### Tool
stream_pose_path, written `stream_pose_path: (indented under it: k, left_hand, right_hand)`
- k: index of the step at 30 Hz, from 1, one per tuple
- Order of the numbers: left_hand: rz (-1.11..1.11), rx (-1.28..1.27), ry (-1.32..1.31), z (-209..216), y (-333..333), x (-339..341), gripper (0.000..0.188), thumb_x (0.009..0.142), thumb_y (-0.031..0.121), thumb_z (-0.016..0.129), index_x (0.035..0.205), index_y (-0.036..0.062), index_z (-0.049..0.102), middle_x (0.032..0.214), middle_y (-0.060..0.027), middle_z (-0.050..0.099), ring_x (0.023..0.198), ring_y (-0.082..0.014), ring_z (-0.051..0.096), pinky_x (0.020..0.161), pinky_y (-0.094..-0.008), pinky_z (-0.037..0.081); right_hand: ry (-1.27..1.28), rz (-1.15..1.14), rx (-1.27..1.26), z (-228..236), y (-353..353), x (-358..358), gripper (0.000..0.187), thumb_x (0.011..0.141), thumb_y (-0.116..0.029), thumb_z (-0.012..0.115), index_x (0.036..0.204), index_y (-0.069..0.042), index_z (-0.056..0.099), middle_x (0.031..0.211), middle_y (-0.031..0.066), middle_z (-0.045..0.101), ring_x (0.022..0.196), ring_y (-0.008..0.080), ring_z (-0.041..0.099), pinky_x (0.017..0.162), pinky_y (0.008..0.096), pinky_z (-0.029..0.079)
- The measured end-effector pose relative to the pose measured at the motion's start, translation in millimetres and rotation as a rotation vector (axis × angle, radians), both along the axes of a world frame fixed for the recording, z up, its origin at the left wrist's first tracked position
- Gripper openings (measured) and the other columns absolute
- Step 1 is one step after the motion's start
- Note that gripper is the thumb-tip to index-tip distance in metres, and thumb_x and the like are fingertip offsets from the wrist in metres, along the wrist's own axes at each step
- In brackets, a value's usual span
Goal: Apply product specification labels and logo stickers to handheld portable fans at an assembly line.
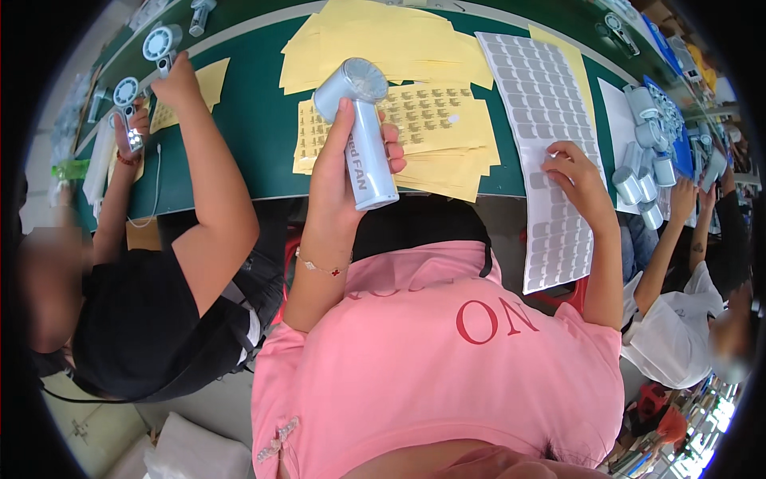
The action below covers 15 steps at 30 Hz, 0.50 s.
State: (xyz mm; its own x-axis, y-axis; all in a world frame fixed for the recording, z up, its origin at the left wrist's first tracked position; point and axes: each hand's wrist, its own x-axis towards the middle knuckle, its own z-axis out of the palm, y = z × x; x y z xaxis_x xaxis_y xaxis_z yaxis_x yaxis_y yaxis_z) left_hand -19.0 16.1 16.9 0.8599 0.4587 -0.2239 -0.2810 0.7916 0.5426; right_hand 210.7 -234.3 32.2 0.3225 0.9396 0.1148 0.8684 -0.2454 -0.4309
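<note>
My left hand [343,164] is wrapped round the handle of a light blue handheld fan [363,132], its round head tilted up and its printed side toward me. My right hand [576,180] rests at a long sheet of grey stickers [550,104], thumb and forefinger bent together near the sheet's left edge. Whether a sticker is between those fingertips cannot be made out. The sticker sheet overhangs the table's front edge. Under and behind the fan lie yellow sheets [471,164] with rows of small dark stickers.
A green table [255,96] runs across, with plain yellow paper [383,40] stacked farther back. At left a person holds up two light blue fans [162,44]. Several fans [638,172] are heaped at right, near other people's hands [685,199]. A white cable [157,184] hangs at left.
</note>
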Motion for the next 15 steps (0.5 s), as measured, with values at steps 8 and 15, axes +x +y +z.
stream_pose_path:
  k: [8, 15]
  left_hand:
    - [0.029, -0.243, -0.12, -8, -2, 9, 0.048, 0.086, 0.042, 0.055, 0.104, -0.0021, 0.047, 0.084, -0.0151, 0.058, 0.076, -0.0263, 0.062, 0.071, -0.037, 0.055]
    - [0.104, -0.182, -0.053, 8, -3, 4, 0.052, 0.084, 0.043, 0.057, 0.108, -0.0016, 0.044, 0.089, -0.0167, 0.057, 0.08, -0.0284, 0.062, 0.073, -0.0404, 0.054]
  right_hand:
    - [0.044, 0.027, -0.056, 5, 7, -25, 0.019, 0.072, 0.006, 0.059, 0.088, -0.003, 0.055, 0.094, 0.0108, 0.051, 0.083, 0.0277, 0.055, 0.071, 0.0319, 0.045]
    - [0.076, -0.009, -0.055, 2, 7, -28, 0.018, 0.071, 0.008, 0.06, 0.086, -0.001, 0.056, 0.1, 0.0099, 0.052, 0.079, 0.0208, 0.054, 0.07, 0.0282, 0.044]
